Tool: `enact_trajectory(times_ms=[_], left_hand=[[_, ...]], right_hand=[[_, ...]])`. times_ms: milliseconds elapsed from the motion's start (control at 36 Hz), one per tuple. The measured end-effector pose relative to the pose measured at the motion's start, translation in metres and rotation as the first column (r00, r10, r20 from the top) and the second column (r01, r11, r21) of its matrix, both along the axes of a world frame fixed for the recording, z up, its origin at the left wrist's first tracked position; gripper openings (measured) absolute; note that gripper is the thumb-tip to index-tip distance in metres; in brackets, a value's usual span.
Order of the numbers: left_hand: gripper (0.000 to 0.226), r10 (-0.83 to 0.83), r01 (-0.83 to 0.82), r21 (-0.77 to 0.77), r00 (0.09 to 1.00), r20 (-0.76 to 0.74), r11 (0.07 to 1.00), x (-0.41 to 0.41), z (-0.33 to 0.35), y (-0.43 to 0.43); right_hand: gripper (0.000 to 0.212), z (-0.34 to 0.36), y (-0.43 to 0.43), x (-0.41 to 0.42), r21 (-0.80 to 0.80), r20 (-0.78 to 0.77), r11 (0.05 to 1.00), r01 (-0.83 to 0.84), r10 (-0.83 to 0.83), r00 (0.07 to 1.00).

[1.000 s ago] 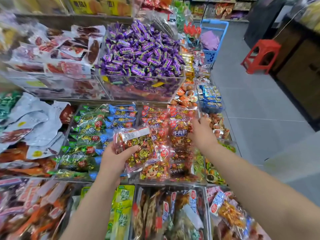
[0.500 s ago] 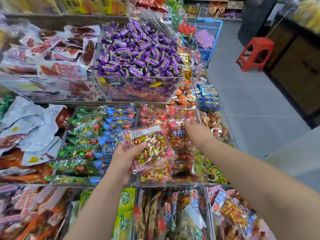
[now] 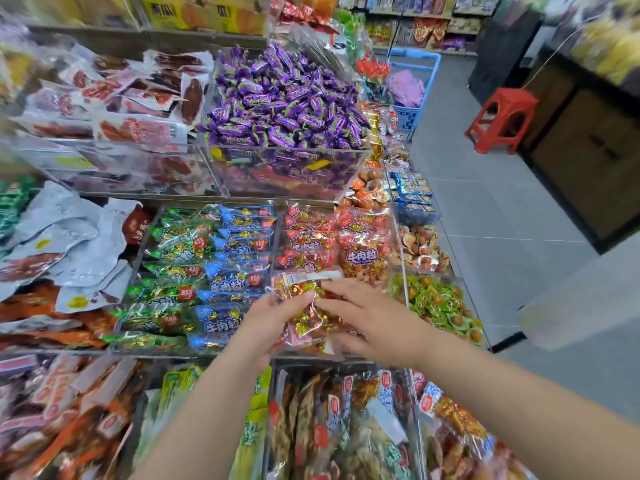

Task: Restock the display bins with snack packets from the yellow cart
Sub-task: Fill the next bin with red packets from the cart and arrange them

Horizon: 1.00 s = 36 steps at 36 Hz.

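Observation:
A clear snack packet [image 3: 313, 306] full of red and gold wrapped pieces lies over the near end of the clear bin of red packets [image 3: 394, 237]. My left hand [image 3: 273, 318] pinches its left edge between thumb and fingers. My right hand [image 3: 374, 320] rests flat on its right side, fingers spread across the packet. To the left, a neighbouring bin [image 3: 207, 268] is filled with green and blue packets. The yellow cart is out of view.
A bin of purple candies [image 3: 287, 105] stands above. White and red pouches [image 3: 62, 247] lie at the left. Bins of mixed snacks [image 3: 346, 427] run along the front. A blue basket [image 3: 414, 88] and a red stool [image 3: 502, 119] stand on the grey floor at right.
My left hand has carried the packet right and down onto the red-packet bin. My right hand has pulled back from the bin's far packets and come down onto the held packet.

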<state>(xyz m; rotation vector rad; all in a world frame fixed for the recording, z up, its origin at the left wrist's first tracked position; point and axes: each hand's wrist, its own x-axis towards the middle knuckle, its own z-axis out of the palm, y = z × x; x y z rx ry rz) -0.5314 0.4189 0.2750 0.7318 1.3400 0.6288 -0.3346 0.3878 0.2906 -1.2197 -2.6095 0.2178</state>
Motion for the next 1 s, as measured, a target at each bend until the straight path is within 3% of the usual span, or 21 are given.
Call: enact_trajectory(times_ms=[56, 139, 194, 306, 361, 417, 556, 750, 861, 1000], left_hand=[[0.087, -0.016, 0.016, 0.006, 1.0, 0.02, 1.0, 0.003, 0.003, -0.004], [0.113, -0.052, 0.054, 0.022, 0.997, -0.064, 0.998, 0.005, 0.006, -0.006], [0.116, -0.067, 0.07, 0.017, 0.991, -0.12, 0.997, 0.006, 0.008, -0.007], [0.088, -0.005, 0.009, 0.025, 0.989, -0.148, 1.0, 0.0, 0.002, -0.007], [0.078, 0.024, -0.021, 0.024, 0.989, -0.144, 1.0, -0.007, -0.005, -0.005], [0.071, 0.046, -0.045, 0.011, 0.989, -0.138, 0.999, -0.013, -0.008, -0.004], [0.061, 0.101, -0.099, 0.024, 0.982, -0.157, 0.995, -0.016, -0.006, -0.005], [0.066, 0.048, -0.047, 0.013, 0.984, -0.171, 0.999, -0.017, -0.007, -0.005], [0.063, 0.051, -0.048, 0.021, 0.982, -0.181, 0.999, -0.023, -0.01, -0.002], [0.055, 0.074, -0.074, 0.007, 0.983, -0.165, 0.997, -0.032, -0.012, 0.001]], right_hand=[[0.053, -0.001, -0.001, -0.001, -0.063, 0.035, 0.997, 0.048, -0.046, 0.998], [0.053, -0.005, -0.004, 0.004, -0.1, 0.064, 0.983, 0.152, -0.146, 0.987], [0.049, -0.003, -0.004, 0.006, -0.106, 0.001, 0.971, 0.215, -0.216, 0.976], [0.039, 0.003, 0.005, 0.022, -0.329, -0.255, 0.871, 0.365, -0.454, 0.854], [0.037, 0.004, 0.016, 0.039, -0.453, -0.287, 0.776, 0.439, -0.593, 0.752], [0.038, 0.006, 0.029, 0.057, -0.494, -0.237, 0.719, 0.489, -0.652, 0.72], [0.033, 0.004, 0.061, 0.083, -0.388, -0.01, 0.722, 0.572, -0.624, 0.781], [0.029, -0.005, 0.101, 0.06, -0.31, 0.179, 0.804, 0.508, -0.475, 0.861], [0.027, -0.023, 0.108, 0.05, -0.284, 0.313, 0.775, 0.565, -0.482, 0.819], [0.03, -0.038, 0.093, 0.051, -0.109, 0.263, 0.777, 0.62, -0.579, 0.772]])
